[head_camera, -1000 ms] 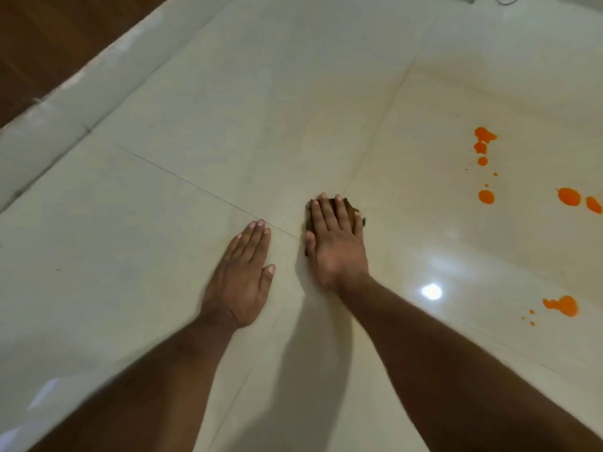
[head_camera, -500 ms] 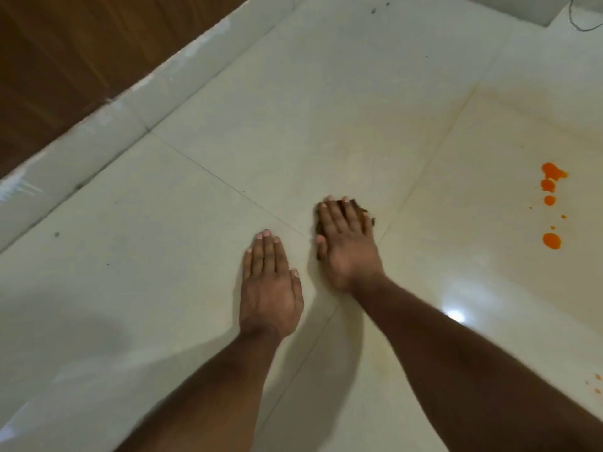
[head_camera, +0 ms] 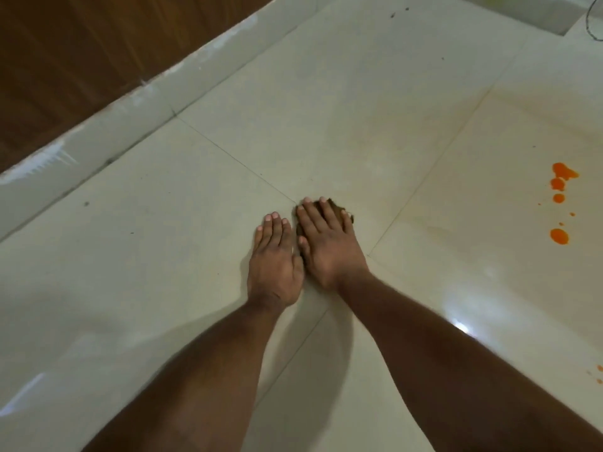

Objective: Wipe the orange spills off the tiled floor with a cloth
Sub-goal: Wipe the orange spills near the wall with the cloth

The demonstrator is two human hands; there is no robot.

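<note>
My right hand [head_camera: 329,246] presses flat on the dark cloth [head_camera: 341,210]; my left hand [head_camera: 274,265] lies flat beside it, holding nothing. The orange spills [head_camera: 559,235] sit well off to the right, nearer the right hand.

Warm dim indoor light, bright glare spot on glossy floor [head_camera: 461,327], soft shadows under forearms, slight blur, wide-angle bending at edges

Tiled floor [head_camera: 326,102] under me: glossy cream tile, smooth, mirrors lamp glare, thin dark grout lines. Cloth [head_camera: 336,208] under my right hand [head_camera: 329,246]: dark brown fabric, matt, ragged fuzzy edge. Orange spills [head_camera: 559,203]: wet-looking, shiny blobs. Skirting [head_camera: 98,125]: pale tile, scuffed white smears. Panel [head_camera: 81,44] behind it: brown wood grain, dull sheen.
</note>
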